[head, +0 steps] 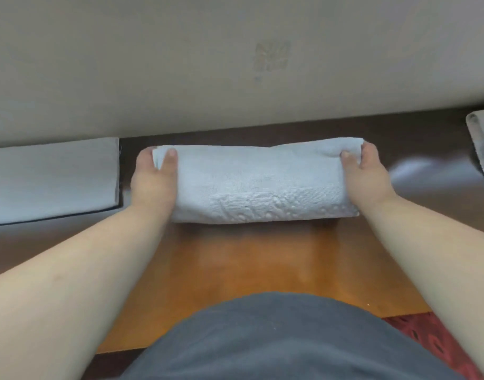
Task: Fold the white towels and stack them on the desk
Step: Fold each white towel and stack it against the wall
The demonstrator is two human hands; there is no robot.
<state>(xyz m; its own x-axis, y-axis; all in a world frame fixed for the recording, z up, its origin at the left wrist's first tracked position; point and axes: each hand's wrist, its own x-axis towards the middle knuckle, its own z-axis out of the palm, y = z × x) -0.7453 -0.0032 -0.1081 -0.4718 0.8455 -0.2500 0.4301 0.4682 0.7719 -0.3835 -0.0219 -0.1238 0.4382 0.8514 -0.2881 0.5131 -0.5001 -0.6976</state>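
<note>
A folded white towel (258, 182) is held at its far corners on the wooden tabletop (235, 259), pinched by the left hand (153, 182) and right hand (368, 179); a folded stack (51, 179) lies just left.

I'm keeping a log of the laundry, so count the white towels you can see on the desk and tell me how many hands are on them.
White towels: 3, the held towel, the folded stack left, the edge towel far right
Hands: 2, left hand, right hand, both gripping the held towel
Total: 5
</note>
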